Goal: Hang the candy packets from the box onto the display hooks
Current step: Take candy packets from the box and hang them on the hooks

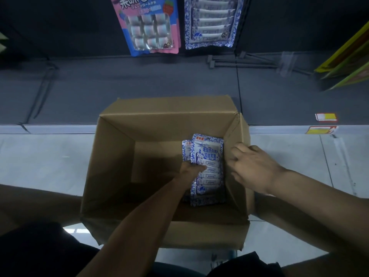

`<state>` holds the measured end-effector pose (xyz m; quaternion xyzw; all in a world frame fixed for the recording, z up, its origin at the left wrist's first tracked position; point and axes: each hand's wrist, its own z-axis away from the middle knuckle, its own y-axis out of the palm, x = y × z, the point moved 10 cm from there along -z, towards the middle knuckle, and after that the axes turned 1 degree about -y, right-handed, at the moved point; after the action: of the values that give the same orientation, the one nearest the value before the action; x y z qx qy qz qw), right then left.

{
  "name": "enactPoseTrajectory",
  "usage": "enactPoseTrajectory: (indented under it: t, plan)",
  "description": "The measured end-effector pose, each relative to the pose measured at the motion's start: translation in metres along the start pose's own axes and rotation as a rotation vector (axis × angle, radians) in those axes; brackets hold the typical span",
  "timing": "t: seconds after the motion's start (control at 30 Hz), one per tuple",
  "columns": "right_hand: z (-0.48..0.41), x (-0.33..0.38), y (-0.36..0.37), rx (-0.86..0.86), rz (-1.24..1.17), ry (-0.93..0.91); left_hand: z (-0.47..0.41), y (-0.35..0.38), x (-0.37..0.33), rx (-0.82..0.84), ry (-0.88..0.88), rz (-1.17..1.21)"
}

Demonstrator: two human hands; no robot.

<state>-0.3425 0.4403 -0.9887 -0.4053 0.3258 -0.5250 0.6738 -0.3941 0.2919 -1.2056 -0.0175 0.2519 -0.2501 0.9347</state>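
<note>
Head view looks straight down into the cardboard box (119, 156), where the blue-and-white candy packets (207, 188) lie stacked against its right wall, long axis pointing away toward the display. The left hand (192, 168) is nearer, reaching deep inside, its grip clamped on the left edge of the top packet (210, 154). The right hand (253, 168) curls over the box's right wall. A bare display hook (239, 61) juts out beyond the box, so the lift likely goes up and forward.
</note>
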Motion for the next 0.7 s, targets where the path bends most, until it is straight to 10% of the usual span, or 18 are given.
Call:
enactPoseTrajectory:
  t: [0.7]
  plan:
    - [-0.023, 0.022, -0.027, 0.114, 0.157, 0.046, 0.137, -0.134, -0.139, 0.028, 0.509, -0.286]
